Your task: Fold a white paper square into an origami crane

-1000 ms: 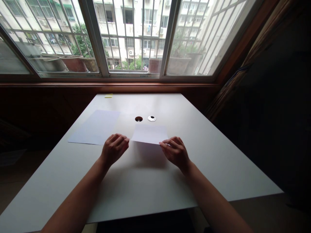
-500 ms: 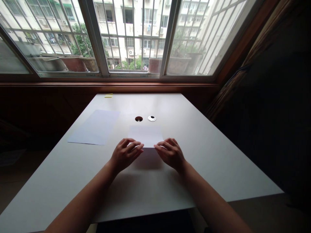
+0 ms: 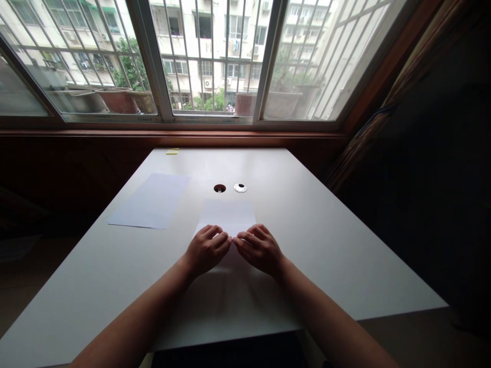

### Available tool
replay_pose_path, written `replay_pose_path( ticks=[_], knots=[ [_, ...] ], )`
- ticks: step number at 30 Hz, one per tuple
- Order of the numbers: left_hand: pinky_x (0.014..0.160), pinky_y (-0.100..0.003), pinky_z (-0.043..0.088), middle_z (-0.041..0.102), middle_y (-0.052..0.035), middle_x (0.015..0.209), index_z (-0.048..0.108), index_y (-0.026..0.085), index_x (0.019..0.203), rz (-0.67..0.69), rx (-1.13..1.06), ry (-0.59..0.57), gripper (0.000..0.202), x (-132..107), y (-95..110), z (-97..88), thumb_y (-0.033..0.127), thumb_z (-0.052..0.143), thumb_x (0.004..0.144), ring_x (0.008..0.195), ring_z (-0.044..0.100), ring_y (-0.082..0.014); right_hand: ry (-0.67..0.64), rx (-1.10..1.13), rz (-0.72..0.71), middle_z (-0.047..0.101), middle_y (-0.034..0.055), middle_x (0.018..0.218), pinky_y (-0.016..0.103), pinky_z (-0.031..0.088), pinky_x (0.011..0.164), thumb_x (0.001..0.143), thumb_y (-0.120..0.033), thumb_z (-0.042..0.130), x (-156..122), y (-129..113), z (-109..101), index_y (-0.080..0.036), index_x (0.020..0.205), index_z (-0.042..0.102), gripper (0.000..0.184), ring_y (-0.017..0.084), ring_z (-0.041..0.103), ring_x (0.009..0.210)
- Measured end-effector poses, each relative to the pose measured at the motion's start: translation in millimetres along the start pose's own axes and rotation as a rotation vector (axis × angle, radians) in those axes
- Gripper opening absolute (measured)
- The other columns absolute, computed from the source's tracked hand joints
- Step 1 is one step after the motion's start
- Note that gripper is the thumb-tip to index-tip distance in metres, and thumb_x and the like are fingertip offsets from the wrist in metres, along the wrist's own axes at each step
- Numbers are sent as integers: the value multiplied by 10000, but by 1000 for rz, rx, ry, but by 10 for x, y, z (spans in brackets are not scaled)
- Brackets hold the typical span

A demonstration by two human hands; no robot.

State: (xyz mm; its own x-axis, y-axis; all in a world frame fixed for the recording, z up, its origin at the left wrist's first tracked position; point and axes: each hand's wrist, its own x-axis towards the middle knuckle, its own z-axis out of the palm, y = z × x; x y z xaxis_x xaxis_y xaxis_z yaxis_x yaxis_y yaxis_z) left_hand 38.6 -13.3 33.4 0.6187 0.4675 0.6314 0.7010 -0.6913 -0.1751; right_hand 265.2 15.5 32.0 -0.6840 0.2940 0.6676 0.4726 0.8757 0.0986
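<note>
A white sheet of paper (image 3: 229, 214) lies in the middle of the white table (image 3: 326, 240), folded over on itself. My left hand (image 3: 207, 250) and my right hand (image 3: 257, 249) rest side by side on its near edge, fingertips almost touching. The fingers of both hands are curled and press down on the fold. The near part of the paper is hidden under my hands.
A second flat white sheet (image 3: 151, 200) lies at the left of the table. Beyond the folded paper are a round cable hole (image 3: 220, 188) and its loose white cap (image 3: 240, 187). A small yellow note (image 3: 172, 152) sits at the far edge, below the barred window.
The lifted near edge of the paper has come down flat onto the table. Both hands have moved inward until they meet at its middle.
</note>
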Motion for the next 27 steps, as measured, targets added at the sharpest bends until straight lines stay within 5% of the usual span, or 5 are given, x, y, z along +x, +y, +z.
replay_pose_path(
  ticks=[15, 27],
  knots=[
    [736, -366, 468, 668, -21, 847, 632, 203, 982, -28, -15, 11, 95, -53, -91, -58, 139, 610, 915, 853, 590, -207, -1, -40, 30, 680, 34, 920, 378, 430, 824, 879, -171, 645, -49, 110, -64, -226, 983, 638, 118, 193, 552, 834],
    [728, -360, 472, 682, -20, 871, 626, 213, 1016, -71, -8, 51, 124, -96, -188, -130, 142, 601, 917, 846, 594, -197, 141, -113, 185, 647, 33, 869, 364, 450, 811, 838, -101, 636, -214, 334, -168, -227, 933, 614, 159, 191, 557, 817]
  ],
)
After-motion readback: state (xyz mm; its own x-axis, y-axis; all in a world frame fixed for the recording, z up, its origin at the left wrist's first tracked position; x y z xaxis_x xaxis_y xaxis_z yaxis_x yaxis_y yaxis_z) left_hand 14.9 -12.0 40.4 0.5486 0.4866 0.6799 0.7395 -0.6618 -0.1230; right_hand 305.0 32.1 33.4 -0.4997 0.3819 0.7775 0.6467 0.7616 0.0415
